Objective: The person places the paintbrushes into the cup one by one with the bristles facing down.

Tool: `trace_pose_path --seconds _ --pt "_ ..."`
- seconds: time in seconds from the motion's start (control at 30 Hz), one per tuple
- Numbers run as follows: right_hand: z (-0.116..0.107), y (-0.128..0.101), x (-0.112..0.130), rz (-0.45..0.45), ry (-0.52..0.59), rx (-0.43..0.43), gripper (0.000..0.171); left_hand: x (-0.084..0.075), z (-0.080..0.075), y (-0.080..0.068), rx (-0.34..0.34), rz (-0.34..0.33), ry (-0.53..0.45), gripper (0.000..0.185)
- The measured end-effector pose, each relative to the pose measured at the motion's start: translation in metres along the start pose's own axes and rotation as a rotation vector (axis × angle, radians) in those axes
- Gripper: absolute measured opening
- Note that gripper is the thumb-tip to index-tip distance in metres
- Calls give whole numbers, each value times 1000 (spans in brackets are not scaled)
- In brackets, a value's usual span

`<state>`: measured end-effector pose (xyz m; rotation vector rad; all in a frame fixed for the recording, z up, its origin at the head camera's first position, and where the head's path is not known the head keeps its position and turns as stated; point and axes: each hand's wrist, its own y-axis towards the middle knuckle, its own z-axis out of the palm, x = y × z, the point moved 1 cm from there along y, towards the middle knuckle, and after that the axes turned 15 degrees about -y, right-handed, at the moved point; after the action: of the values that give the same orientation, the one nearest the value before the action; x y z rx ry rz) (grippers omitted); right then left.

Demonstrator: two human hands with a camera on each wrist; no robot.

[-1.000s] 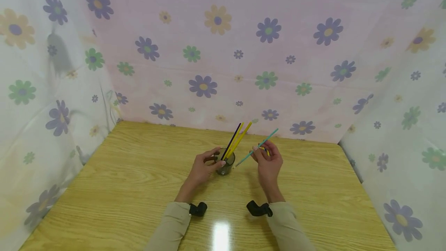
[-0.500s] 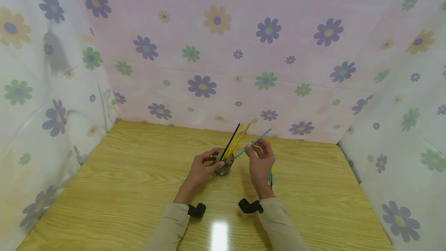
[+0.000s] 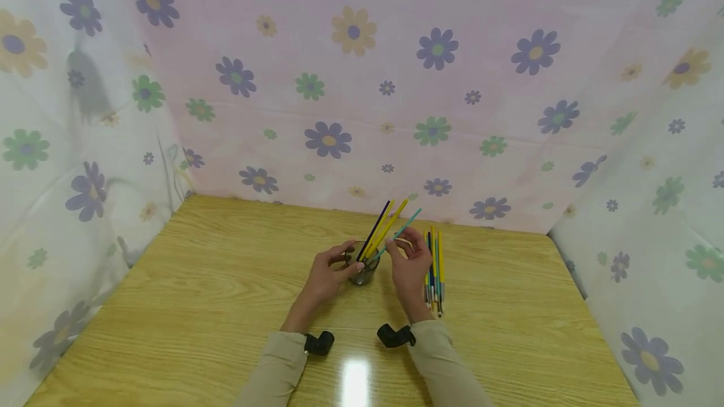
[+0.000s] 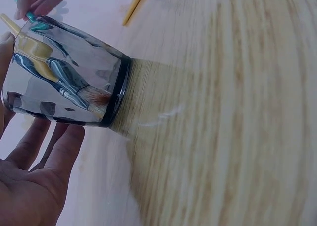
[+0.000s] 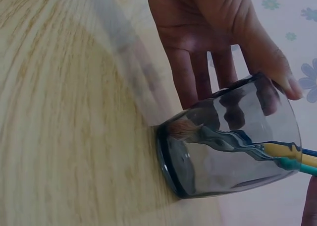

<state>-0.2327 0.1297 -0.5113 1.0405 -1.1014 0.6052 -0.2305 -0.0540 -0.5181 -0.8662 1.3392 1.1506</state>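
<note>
**Teal brush at the mouth of the glass, both hands engaged**

The left hand (image 3: 327, 275) wraps its grip around a clear glass (image 3: 362, 267) that stands upright on the wooden surface (image 3: 198, 281), near the middle and towards the far edge. The right wrist view shows the thumb on the rim and the fingers spread behind the glass wall. The glass has a dark base.

The right hand (image 3: 408, 267) pinches a teal brush (image 3: 399, 233) between thumb and fingertips, its grip closed on the shaft. The brush slants up and to the right; its lower end sits inside the glass at the rim, alongside the yellow and dark brushes (image 3: 384, 228) already standing there, which lean to the right as well. Through the glass wall, a brown bristle tip (image 4: 94, 95) is seen resting near the base.

Just right of the right hand, a bundle of loose brushes (image 3: 434, 269) lies flat on the surface, roughly parallel, in yellow, blue and teal.

Floral cloth (image 3: 351, 80) encloses the surface at the back and on both sides. Both forearms wear beige sleeves (image 3: 277, 363), each with a black wrist-mounted device (image 3: 320, 341).
</note>
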Motion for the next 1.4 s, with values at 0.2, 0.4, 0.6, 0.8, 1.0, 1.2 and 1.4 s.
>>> trace_pose_path --seconds 0.2,0.4,0.6,0.8,1.0,1.2,1.4 --pt "7 -4 -3 49 -13 -15 29 0 1 0 -10 -16 -21 57" --pt "13 -9 -1 58 -53 -14 34 2 -1 1 -2 -10 -34 57" --pt "14 -10 0 81 -109 4 34 3 -1 1 2 -9 -36 57" --pt "15 -13 -1 83 -97 25 34 3 -1 1 2 -16 -43 56" --pt "15 -16 -3 75 -75 24 32 5 -2 2 1 -12 -50 56" --pt "12 -19 -5 98 -96 22 33 3 -1 0 1 -18 -40 56" --pt "6 -21 -3 138 -129 53 36 3 -2 1 -9 -10 -33 56"
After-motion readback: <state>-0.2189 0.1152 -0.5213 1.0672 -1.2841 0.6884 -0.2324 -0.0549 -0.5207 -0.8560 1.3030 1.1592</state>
